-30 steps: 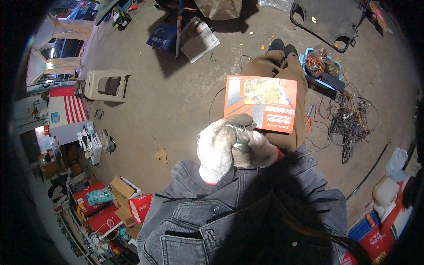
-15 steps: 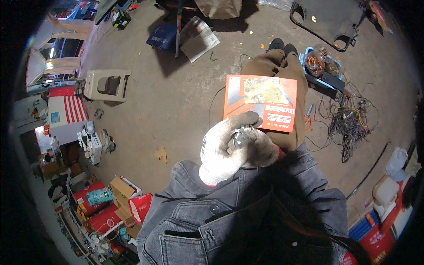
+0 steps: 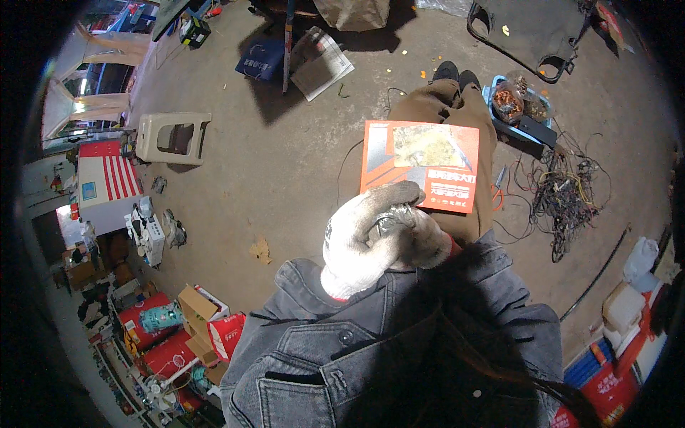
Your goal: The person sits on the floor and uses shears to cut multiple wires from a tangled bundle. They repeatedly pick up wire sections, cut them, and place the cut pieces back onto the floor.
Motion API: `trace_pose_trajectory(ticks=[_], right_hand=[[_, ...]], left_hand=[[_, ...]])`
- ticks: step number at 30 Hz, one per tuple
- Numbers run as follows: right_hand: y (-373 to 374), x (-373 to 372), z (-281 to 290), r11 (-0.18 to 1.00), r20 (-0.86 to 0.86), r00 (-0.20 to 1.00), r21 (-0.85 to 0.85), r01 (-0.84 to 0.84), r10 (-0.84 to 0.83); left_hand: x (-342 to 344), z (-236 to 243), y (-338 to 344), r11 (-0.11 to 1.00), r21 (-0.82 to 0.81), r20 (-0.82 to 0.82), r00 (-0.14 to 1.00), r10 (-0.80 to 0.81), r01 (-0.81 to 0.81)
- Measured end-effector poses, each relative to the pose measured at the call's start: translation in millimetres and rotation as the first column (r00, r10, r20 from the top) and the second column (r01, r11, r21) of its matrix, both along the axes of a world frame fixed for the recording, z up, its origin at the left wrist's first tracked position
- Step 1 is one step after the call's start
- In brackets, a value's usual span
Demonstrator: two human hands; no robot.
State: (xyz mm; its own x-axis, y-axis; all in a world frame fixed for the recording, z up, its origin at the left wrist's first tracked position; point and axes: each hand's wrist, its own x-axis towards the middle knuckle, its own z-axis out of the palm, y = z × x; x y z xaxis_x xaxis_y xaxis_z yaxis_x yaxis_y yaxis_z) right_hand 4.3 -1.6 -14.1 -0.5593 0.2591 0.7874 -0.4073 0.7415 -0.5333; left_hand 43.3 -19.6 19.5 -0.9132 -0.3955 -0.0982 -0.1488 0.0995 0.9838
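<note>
My left hand (image 3: 353,246), in a white knitted glove with a grey-coated palm, curls around a small shiny grey, crumpled-looking piece (image 3: 391,220) close to my waist. Against it from the other side presses my right hand (image 3: 427,242), gloved the same way, its fingers partly hidden behind the left. What kind of thing the shiny piece is, I cannot tell. Just beyond the hands, an orange-and-grey flat box (image 3: 378,153) rests across my thighs. On its top is a yellowish, grainy-looking patch (image 3: 428,146).
Orange-handled scissors (image 3: 497,192) lie on the floor right of my legs, beside a tangle of wires (image 3: 567,196). A blue tray (image 3: 524,130) holds bagged copper-coloured bits. To the left stand a beige plastic stool (image 3: 148,139) and cardboard boxes (image 3: 200,303). Newspaper (image 3: 314,75) lies farther ahead.
Both hands stay almost in place, still closed around the shiny piece. The piece glints less and shows slightly differently between the fingers. The box has not moved.
</note>
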Motion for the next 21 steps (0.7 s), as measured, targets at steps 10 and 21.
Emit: trace_pose_trajectory(ticks=[10, 21], right_hand=[[34.8, 2.4, -40.5, 0.816, 0.219, 0.789, -0.065, -0.575, 0.574], [89.9, -30.4, -71.6, 0.367, 0.476, 0.301, -0.052, -0.929, 0.827]], left_hand=[[2.9, -10.5, -2.0, 0.993, 0.104, 0.047, 0.998, 0.05, -0.054], [-1.8, -49.0, -18.7, 0.943, 0.262, 0.013, 0.978, 0.207, -0.203]])
